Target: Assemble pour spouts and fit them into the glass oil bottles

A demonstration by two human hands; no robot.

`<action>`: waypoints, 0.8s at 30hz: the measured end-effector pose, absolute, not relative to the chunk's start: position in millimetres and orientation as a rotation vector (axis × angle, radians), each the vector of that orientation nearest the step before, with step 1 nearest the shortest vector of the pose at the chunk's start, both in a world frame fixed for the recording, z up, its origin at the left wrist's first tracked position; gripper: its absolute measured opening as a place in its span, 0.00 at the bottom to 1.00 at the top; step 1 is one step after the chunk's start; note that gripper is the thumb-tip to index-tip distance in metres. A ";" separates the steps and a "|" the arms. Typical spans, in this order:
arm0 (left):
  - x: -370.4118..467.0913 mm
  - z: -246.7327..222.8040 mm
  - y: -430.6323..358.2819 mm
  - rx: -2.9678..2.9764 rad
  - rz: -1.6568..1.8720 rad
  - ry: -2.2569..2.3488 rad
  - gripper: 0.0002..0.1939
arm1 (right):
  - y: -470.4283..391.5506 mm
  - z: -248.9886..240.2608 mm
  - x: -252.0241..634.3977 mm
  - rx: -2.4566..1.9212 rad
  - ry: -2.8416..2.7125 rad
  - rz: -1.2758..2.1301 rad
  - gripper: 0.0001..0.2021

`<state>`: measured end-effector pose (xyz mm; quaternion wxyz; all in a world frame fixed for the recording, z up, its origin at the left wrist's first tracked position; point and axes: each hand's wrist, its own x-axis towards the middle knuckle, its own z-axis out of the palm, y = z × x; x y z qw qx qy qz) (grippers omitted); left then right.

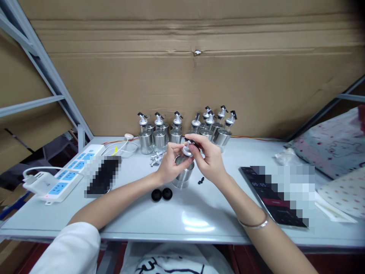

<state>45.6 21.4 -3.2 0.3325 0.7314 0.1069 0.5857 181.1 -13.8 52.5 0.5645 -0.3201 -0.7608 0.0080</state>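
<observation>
A metal-sleeved oil bottle (182,179) stands on the table in front of me, topped by a white pour spout (187,150) with a black flap. My left hand (173,161) is closed around the spout's left side, thumb and fingertips against it. From the right, my right hand (207,156) pinches the spout and its black flap. Two round black caps (162,195) lie left of the bottle's base. A few tiny black parts (201,180) sit to its right. Behind my left hand is a small heap of white spout pieces (156,158).
Several similar bottles with spouts (146,140) line the cardboard wall (182,83) at the back. A white power strip (72,173) and a dark phone (105,175) lie at left. Another dark device (270,198) rests at right, near patterned cloth (330,140).
</observation>
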 end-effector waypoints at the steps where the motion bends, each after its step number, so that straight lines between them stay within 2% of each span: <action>1: 44.9 -3.7 22.8 1.908 1.529 0.279 0.18 | -13.9 52.9 181.3 -0.758 -1.791 0.025 0.13; 14: 44.3 -5.7 25.5 1.889 1.522 0.270 0.16 | -14.9 50.3 184.1 -0.779 -1.845 0.001 0.14; 18: 47.5 -5.9 22.1 1.892 1.559 0.257 0.18 | -21.4 47.1 180.9 -0.831 -1.911 0.033 0.26; 24: 48.7 -5.4 17.9 2.014 1.511 0.318 0.27 | -23.9 42.8 176.0 -1.028 -1.782 0.055 0.30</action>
